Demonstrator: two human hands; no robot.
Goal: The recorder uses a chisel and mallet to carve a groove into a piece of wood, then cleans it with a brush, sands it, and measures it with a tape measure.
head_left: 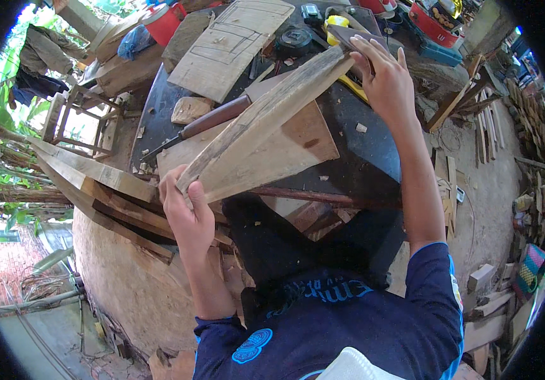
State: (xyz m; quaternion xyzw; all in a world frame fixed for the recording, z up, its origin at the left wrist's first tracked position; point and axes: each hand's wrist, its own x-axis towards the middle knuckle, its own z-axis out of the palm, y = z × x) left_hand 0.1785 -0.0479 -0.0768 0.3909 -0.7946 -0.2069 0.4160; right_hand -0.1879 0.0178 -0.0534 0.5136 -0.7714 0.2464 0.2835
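A long wooden board [266,130], pale with a dark-streaked upper edge, is held slanting over the dark table [367,152]. My left hand [189,212] is closed around its near left end, thumb on the side toward me. At the far right end my right hand [383,79] grips it, fingers laid over the top. Beneath the board, a chisel-like tool with a brown wooden handle [215,119] lies on the table. A flat thin wooden sheet [316,136] is partly hidden under the board.
A wooden panel with pencilled outlines [233,44] lies farther back, beside a small wood block [191,109]. Behind are a black round object [293,41], a yellow container [337,28] and a red tub [436,25]. Long curved timbers [104,179] lean at left.
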